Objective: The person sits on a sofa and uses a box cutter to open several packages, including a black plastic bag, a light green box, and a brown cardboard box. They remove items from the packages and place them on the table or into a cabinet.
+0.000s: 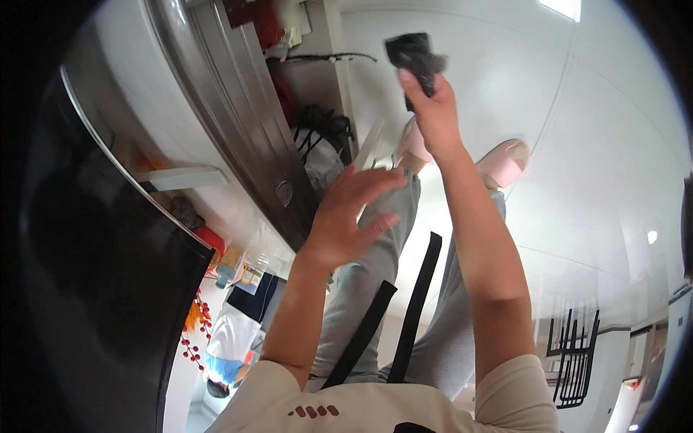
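My right hand point(435, 108) is stretched out over the pale floor, its fingers closed around a dark, crumpled black bundle point(413, 54). Motion smears the bundle, so I cannot make out its exact kind. My left hand point(352, 216) hovers above my left leg with fingers extended and apart, and nothing is in it. Just beyond that hand, black cables point(323, 128) lie coiled in an open compartment, partly over a whitish bag point(323, 167). A thin dark cord point(325, 57) sticks out of the compartment's far part.
A grey metallic panel point(238, 108) runs along my left, beside a large glossy black surface point(94, 252). Pink slippers point(505, 162) are on my feet. A black metal rack point(575, 361) stands at the right. Another person point(229, 357) appears at lower left, near red berries point(191, 346).
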`<state>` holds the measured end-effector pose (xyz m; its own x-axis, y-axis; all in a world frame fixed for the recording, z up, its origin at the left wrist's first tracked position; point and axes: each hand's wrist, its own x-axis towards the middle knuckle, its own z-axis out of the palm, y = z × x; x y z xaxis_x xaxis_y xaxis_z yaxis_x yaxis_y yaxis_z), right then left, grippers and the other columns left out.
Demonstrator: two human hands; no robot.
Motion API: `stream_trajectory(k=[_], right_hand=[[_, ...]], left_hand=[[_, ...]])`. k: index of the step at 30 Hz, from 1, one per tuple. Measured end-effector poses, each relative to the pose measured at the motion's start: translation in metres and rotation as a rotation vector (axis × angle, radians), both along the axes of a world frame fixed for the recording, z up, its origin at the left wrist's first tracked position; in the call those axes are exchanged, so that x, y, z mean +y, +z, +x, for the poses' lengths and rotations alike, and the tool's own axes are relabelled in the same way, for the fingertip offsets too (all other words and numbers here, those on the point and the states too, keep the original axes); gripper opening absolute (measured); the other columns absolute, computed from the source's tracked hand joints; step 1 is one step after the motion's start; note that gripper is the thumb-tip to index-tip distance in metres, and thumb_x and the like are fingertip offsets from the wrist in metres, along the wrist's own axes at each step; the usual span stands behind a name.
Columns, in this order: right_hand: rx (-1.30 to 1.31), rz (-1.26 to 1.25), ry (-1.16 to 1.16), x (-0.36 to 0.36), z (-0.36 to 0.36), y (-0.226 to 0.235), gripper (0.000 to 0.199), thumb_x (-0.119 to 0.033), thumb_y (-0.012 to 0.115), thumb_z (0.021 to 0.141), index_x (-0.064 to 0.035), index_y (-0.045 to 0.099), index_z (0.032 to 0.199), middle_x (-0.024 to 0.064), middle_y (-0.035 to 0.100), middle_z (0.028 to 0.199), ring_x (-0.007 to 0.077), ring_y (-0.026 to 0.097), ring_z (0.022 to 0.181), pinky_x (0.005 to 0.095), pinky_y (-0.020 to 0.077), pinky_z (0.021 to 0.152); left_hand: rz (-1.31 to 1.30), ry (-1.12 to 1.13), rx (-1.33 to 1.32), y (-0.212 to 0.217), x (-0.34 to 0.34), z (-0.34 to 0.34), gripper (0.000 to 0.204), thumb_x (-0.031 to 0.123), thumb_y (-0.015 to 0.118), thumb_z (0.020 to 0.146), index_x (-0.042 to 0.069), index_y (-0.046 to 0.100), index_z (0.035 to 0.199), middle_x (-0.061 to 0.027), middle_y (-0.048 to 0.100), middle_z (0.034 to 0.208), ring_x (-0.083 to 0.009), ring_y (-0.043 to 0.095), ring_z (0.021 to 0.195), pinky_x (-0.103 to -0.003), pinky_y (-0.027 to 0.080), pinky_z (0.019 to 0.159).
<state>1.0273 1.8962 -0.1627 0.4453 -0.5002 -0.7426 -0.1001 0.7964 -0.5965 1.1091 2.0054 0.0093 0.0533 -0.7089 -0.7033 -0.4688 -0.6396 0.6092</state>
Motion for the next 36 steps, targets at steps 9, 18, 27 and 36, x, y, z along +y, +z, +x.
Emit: stream_trajectory(k=[9,18,27,36], right_hand=[[0.130,-0.344,0.667,-0.015,0.023,0.034,0.030,-0.030,0.049,0.095,-0.0005,0.054,0.097,0.0263,0.061,0.099,0.0422,0.058,0.095,0.0482,0.0456,0.078],[0.061,-0.801,0.627,0.057,0.041,-0.026,0.026,-0.019,0.056,0.088,-0.0055,0.062,0.109,0.0206,0.059,0.109,0.0391,0.056,0.098,0.0445,0.0464,0.087],[0.361,-0.425,0.575,0.074,-0.021,-0.114,0.027,-0.018,0.054,0.084,-0.0050,0.068,0.102,0.0098,0.056,0.120,0.0338,0.054,0.107,0.0446,0.0463,0.090],[0.540,-1.069,1.178,0.074,-0.071,-0.147,0.023,-0.021,0.050,0.091,-0.0120,0.069,0.099,0.0021,0.052,0.128,0.0250,0.045,0.119,0.0407,0.0433,0.087]], left_hand=[[-0.010,-0.247,-0.420,0.005,0.028,-0.008,0.036,0.014,0.058,0.088,0.011,0.055,0.124,-0.0069,0.056,0.128,-0.0274,0.049,0.123,-0.045,0.034,0.109],[0.070,-0.231,-0.486,0.003,0.022,-0.006,0.036,0.019,0.056,0.091,0.010,0.053,0.126,-0.0092,0.054,0.131,-0.0298,0.045,0.127,-0.046,0.029,0.111],[-0.091,-0.007,-0.386,-0.005,-0.027,0.003,0.035,0.016,0.058,0.092,0.008,0.054,0.125,-0.0113,0.055,0.130,-0.0322,0.048,0.124,-0.043,0.036,0.105],[-0.104,0.101,-0.342,-0.020,-0.044,-0.007,0.034,0.015,0.060,0.091,0.006,0.057,0.123,-0.0128,0.052,0.133,-0.0297,0.048,0.124,-0.041,0.037,0.103]])
